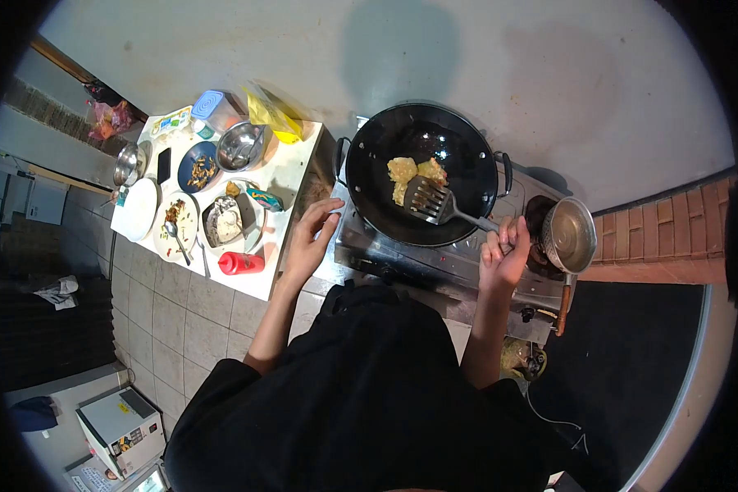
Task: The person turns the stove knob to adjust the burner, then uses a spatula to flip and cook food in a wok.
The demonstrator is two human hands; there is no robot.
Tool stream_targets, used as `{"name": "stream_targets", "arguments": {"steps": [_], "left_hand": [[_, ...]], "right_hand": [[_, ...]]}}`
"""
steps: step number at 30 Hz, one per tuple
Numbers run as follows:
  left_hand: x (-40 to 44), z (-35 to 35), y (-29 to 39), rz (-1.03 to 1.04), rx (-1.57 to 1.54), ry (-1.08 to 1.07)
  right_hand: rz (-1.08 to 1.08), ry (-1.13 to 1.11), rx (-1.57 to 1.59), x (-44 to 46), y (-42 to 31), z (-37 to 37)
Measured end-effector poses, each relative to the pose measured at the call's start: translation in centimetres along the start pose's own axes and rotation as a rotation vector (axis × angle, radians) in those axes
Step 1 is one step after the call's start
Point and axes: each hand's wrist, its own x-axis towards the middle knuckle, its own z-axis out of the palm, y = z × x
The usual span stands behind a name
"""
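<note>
My right hand (506, 252) is closed round the handle of a slotted spatula (431, 202). The spatula's metal head lies in a black two-handled wok (377, 217), at the lower edge of several yellowish, lumpy pieces of food (403, 170) and partly over them. Oil glistens on the wok's inside. My left hand (310, 238) holds nothing, its fingers stretched out and apart, beside the wok's left side between the stove and the white table. The wok sits on a metal gas stove (369, 252).
Right of the wok, a saucepan (571, 234) with a wooden handle stands on the stove, handle jutting past the front edge. On the white table (258, 283) are a red bottle (241, 262), a steel bowl (242, 146), a blue plate (197, 156), a white plate (139, 210) and a yellow bag (269, 111).
</note>
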Motion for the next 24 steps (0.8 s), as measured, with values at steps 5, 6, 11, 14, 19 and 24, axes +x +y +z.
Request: {"name": "stream_targets", "arguments": {"steps": [5, 6, 11, 14, 19, 24], "left_hand": [[-0.02, 0.18, -0.26, -0.006, -0.001, -0.009], [0.08, 0.18, -0.22, -0.001, 0.01, -0.013], [0.58, 0.38, 0.01, 0.018, 0.032, -0.031], [0.72, 0.62, 0.21, 0.023, 0.025, -0.03], [0.79, 0.84, 0.33, 0.014, 0.032, -0.03], [0.51, 0.63, 0.15, 0.01, 0.025, -0.018]], "right_hand": [[-0.003, 0.032, -0.004, -0.2, -0.06, 0.08], [0.003, 0.048, 0.002, -0.17, -0.07, 0.02], [0.008, 0.021, 0.023, 0.04, -0.22, -0.59], [0.006, -0.004, 0.034, 0.11, -0.3, -0.46], [0.005, 0.02, 0.0, 0.14, -0.56, -0.26], [0.02, 0.006, -0.009, 0.23, -0.38, -0.19]]}}
